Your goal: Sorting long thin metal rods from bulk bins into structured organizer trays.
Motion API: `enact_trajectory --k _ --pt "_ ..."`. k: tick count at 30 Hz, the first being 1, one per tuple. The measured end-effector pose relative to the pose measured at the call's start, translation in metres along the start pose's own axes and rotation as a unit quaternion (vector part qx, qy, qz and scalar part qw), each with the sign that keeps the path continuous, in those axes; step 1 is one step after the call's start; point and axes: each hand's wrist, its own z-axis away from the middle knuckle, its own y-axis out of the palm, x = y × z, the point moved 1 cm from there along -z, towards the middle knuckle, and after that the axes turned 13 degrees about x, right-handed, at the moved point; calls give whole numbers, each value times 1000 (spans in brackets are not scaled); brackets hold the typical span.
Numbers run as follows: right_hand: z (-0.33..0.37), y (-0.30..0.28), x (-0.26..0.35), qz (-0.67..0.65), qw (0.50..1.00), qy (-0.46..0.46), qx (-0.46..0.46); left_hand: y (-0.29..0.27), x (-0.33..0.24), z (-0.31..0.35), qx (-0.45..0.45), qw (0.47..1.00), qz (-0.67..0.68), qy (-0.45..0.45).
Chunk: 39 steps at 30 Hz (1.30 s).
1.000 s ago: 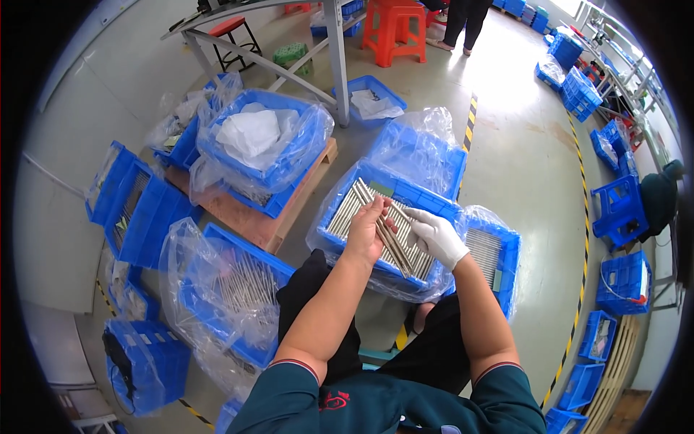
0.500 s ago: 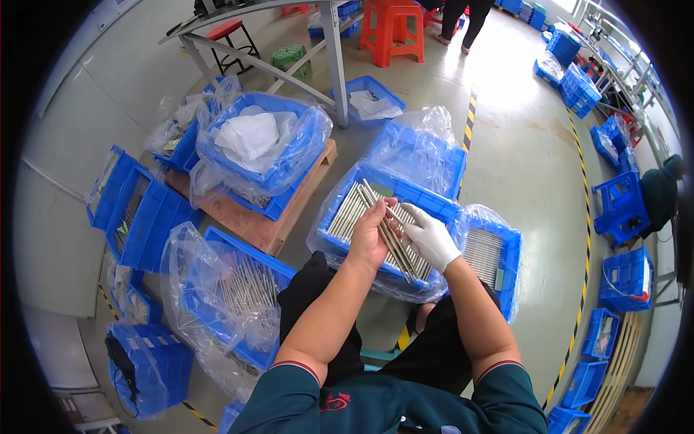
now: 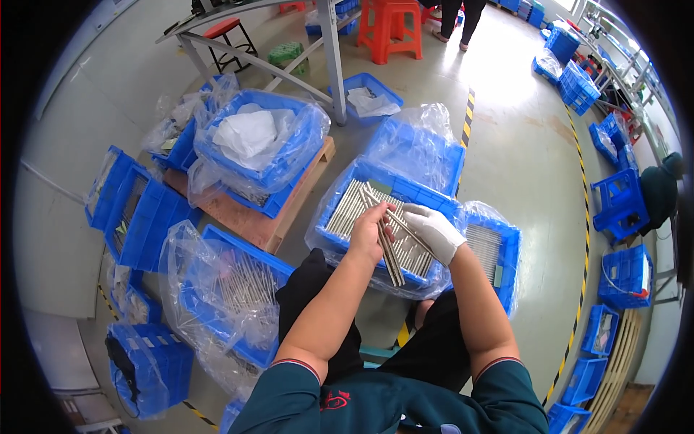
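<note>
Thin metal rods [image 3: 391, 262] are gripped in my bare left hand [image 3: 369, 233], their lower ends pointing toward my knees. My right hand [image 3: 437, 231], in a white glove, is closed on one metal rod that slants up to the left and crosses over the others; its fingertips are partly hidden. Both hands are above a plastic-lined blue crate [image 3: 345, 189], where many similar rods lie side by side in a slanted row. A small green piece [image 3: 379, 187] shows at the far side of that row.
A blue crate of loose rods [image 3: 242, 286] stands by my left leg, another rod crate [image 3: 499, 283] at right. Beyond sit a plastic-covered blue crate [image 3: 426, 160] and stacked crates on a wooden pallet [image 3: 278, 235]. A table leg [image 3: 334, 65] and a person's legs [image 3: 463, 22] are farther off.
The rods in my hands have spread apart: one now slants toward my right hand, while the rest stay in my left and point more steeply down. My right hand has shifted slightly right.
</note>
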Motion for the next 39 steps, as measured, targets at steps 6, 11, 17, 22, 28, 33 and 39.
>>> enact_trajectory --k 6,11,17,22,28,33,39 --pt "6 6 -6 168 985 48 -6 -3 -10 3 8 999 27 25" --pt "3 7 -12 107 994 -5 -24 9 -9 9 57 997 42 7" --pt "16 11 -1 -36 998 6 42 11 -17 14 107 994 14 6" --pt "2 20 -12 -61 998 -15 -10 14 -4 14 78 994 -75 3" --pt "-4 22 -14 -53 998 8 -44 14 0 14 96 994 -54 0" --pt "-8 12 -17 -143 989 13 39 17 6 17 135 991 -6 -21" --pt "-6 -8 3 151 979 -22 -132 12 -3 17 96 994 -52 13"
